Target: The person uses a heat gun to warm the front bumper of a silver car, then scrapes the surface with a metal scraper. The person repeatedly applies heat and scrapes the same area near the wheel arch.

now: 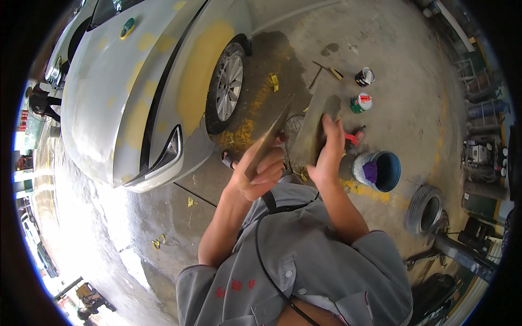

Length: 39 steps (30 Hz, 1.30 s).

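In front of my body both hands are raised, each with a flat piece in it. My left hand [254, 178] has its fingers curled around a thin, pointed-looking brown piece [266, 144], seen nearly edge-on. My right hand [329, 155] grips a long rectangular grey-brown slab [311, 133] with a darker far end, its thumb side along the edge. The two pieces are apart, both tilted away from me. Whether they are sanding sheets, boards or spreaders, I cannot tell. A silver car [109, 103] with yellowish filler patches [204, 57] stands at the left.
A green-and-yellow block [127, 28] lies on the hood. Right of my hands are a dark can [365, 77], a green can [361, 102], a red power tool [354, 137], a blue bucket [389, 173] with a purple cloth [370, 171], and a tyre [416, 212]. A person [41, 101] stands far left.
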{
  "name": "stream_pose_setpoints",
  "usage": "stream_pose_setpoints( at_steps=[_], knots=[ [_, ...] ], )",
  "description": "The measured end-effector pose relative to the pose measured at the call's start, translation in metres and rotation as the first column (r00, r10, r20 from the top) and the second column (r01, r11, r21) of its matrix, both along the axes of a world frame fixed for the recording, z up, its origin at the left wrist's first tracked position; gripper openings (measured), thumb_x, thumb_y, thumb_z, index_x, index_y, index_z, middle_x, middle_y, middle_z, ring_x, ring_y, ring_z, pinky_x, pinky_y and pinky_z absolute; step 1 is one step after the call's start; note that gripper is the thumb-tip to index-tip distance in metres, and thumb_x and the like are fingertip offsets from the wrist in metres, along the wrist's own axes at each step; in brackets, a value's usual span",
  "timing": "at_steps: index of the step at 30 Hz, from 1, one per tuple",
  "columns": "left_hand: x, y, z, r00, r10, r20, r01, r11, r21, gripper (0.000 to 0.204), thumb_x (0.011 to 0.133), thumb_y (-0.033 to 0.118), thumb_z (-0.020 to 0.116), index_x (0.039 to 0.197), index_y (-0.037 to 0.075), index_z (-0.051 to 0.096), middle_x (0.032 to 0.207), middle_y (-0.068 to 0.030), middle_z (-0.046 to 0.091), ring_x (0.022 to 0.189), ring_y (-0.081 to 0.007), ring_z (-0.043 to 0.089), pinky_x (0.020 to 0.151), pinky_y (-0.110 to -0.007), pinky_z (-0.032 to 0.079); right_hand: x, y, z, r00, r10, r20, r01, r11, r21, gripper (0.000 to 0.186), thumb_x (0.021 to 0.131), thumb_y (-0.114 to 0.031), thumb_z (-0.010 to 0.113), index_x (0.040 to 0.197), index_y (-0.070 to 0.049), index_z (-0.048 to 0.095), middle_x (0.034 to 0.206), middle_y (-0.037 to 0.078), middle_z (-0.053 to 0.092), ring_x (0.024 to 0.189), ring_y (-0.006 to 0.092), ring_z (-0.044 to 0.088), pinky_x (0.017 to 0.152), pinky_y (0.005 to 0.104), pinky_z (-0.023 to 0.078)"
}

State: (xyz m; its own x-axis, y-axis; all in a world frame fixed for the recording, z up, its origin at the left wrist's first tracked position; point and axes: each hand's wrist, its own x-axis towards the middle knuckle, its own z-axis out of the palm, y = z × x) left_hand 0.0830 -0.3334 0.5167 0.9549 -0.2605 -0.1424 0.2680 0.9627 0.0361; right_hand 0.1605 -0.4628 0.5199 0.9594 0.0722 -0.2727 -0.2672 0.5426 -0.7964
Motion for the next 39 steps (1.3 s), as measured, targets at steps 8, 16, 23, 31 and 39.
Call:
stream_pose_setpoints(
  at_steps=[8,16,23,31,39],
  knots=[
    [-0.003,-0.013,-0.021,0.984,0.074,-0.164,-0.052,0.99,0.134,0.025,0.096,0.022,0.046,0.109,0.003,0.056,0.086,-0.0039,0.061,0.059,-0.0115,0.052,0.052,-0.023,0.044,-0.03,0.016,0.024,0.914,0.222,0.34,-0.129,0.953,-0.274,0.021,0.092,-0.012,0.057,0.108,-0.004,0.048,0.097,0.002,0.055,0.086,0.0059,0.047,0.077,0.021,0.038],
    [0.006,-0.008,0.002,0.982,0.187,0.022,-0.188,0.974,0.126,0.027,0.098,0.033,0.046,0.098,0.007,0.055,0.057,0.0009,0.046,0.04,-0.0089,0.039,0.04,-0.019,0.035,-0.002,0.0,0.023,0.972,0.071,0.224,-0.057,0.996,-0.07,0.02,0.092,-0.018,0.056,0.109,-0.008,0.051,0.103,0.001,0.057,0.093,0.01,0.053,0.081,0.0269,0.044],
    [0.011,-0.01,0.008,0.997,0.026,0.072,-0.017,0.991,-0.133,0.024,0.099,0.02,0.039,0.091,0.002,0.052,0.05,0.0027,0.038,0.034,-0.0061,0.029,0.032,-0.019,0.023,0.021,-0.003,0.001,0.989,0.124,0.081,-0.126,0.992,0.019,0.019,0.092,-0.017,0.055,0.108,-0.008,0.051,0.104,0.004,0.058,0.096,0.0123,0.056,0.08,0.0293,0.046],
    [0.004,-0.016,0.008,0.971,0.05,-0.232,-0.018,0.99,0.14,0.023,0.098,0.022,0.04,0.1,0.004,0.055,0.05,0.0009,0.042,0.032,-0.0076,0.032,0.032,-0.018,0.026,-0.003,0.013,0.027,0.886,0.187,0.425,-0.014,0.926,-0.378,0.013,0.093,-0.012,0.056,0.102,-0.005,0.05,0.093,0.0,0.056,0.079,0.0042,0.047,0.07,0.0207,0.039],
    [-0.008,-0.007,0.019,0.996,0.07,0.054,-0.086,0.902,0.423,0.022,0.099,0.021,0.039,0.098,0.002,0.052,0.045,0.0044,0.036,0.032,-0.0054,0.027,0.032,-0.019,0.019,0.0,0.01,0.022,0.918,0.195,0.344,-0.114,0.964,-0.242,0.019,0.093,-0.01,0.055,0.109,-0.002,0.048,0.101,0.005,0.06,0.089,0.0071,0.054,0.078,0.0219,0.043]
  ],
)
